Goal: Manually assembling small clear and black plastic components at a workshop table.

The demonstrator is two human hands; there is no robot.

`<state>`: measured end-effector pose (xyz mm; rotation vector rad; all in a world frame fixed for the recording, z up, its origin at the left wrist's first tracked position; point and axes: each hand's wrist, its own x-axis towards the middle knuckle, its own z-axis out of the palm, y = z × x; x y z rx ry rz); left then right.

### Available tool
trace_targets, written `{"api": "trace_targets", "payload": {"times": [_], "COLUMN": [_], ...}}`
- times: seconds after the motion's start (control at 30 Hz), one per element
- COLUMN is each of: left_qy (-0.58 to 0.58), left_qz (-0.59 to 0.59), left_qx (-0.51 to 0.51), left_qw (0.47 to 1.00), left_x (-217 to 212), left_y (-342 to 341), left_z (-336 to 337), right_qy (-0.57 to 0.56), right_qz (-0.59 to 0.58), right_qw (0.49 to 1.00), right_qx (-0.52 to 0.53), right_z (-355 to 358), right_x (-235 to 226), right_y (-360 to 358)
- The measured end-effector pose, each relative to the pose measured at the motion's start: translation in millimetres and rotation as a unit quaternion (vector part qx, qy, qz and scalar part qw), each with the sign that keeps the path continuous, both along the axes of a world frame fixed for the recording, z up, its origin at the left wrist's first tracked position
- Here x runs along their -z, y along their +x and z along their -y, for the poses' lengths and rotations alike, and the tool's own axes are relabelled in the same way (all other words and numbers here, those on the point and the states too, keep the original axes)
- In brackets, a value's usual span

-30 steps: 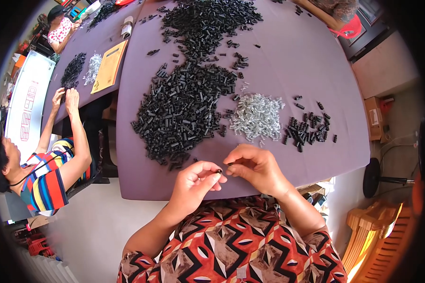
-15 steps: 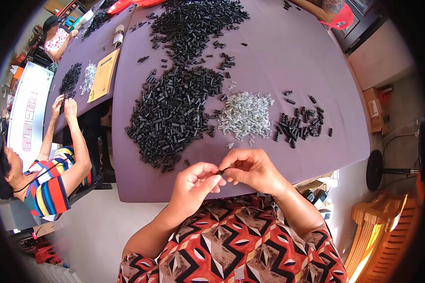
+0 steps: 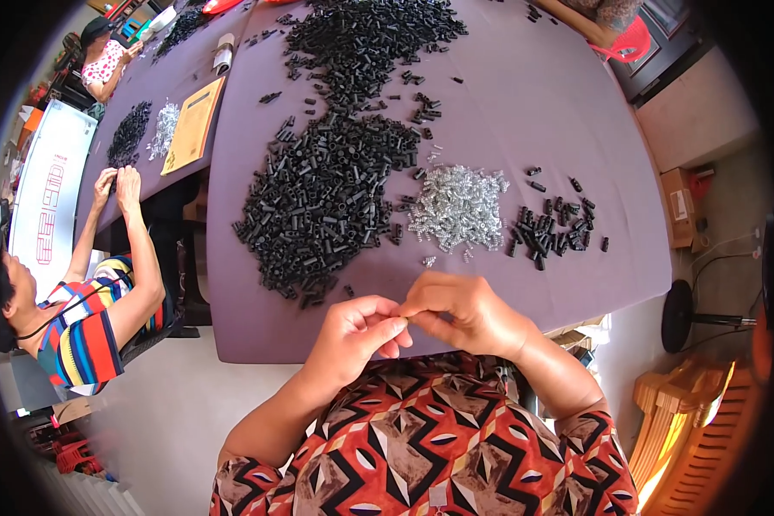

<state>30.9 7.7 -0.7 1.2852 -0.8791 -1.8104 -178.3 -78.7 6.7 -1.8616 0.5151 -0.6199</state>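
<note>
My left hand (image 3: 351,337) and my right hand (image 3: 473,314) meet fingertip to fingertip at the table's near edge, both pinched closed. Their fingers now hide nearly all of the small black tube piece that showed between them half a second ago. Just beyond my right hand lies a pile of small silvery, spring-like pieces (image 3: 458,206). A large heap of short black plastic tubes (image 3: 318,206) spreads beyond my left hand and stretches to the far side. To the right sits a smaller, loose group of black pieces (image 3: 552,230).
The purple-grey cloth-covered table (image 3: 611,267) fills the middle. At left, a co-worker in a striped shirt (image 3: 95,335) handles pieces beside a yellow envelope (image 3: 193,127). Another person's arm (image 3: 576,19) rests at the far right. A black fan-like stand (image 3: 678,314) is right of the table.
My right hand's fingers have closed further over the black piece, hiding it. The view has shifted slightly, so the table's contents sit a little further right.
</note>
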Motion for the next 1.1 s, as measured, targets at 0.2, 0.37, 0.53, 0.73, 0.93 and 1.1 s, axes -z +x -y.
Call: {"api": "trace_targets", "payload": {"times": [0.2,0.37,0.53,0.73,0.93,1.1], "left_qy": [-0.047,-0.03,-0.029,0.057,0.057,0.059], "left_qz": [-0.066,-0.085,-0.082,-0.189,-0.24,-0.282], "left_qx": [-0.12,-0.152,-0.126,-0.063,-0.065,-0.086], "left_qw": [0.989,0.984,0.988,0.978,0.967,0.954], "left_x": [11,17,19,4,7,10], "left_y": [-10,-20,-21,-16,-17,-18], "left_z": [1,1,-4,1,-1,-6], "right_qy": [0.042,-0.152,-0.215,-0.157,-0.19,-0.192], "right_qz": [-0.027,-0.066,-0.049,-0.005,-0.012,-0.019], "right_qw": [0.996,0.976,0.96,0.975,0.971,0.972], "right_qx": [0.068,0.142,0.173,0.161,0.147,0.133], "right_z": [-9,-17,-17,-19,-20,-21], "right_x": [-2,4,18,18,18,19], "right_y": [0,9,5,1,1,5]}}
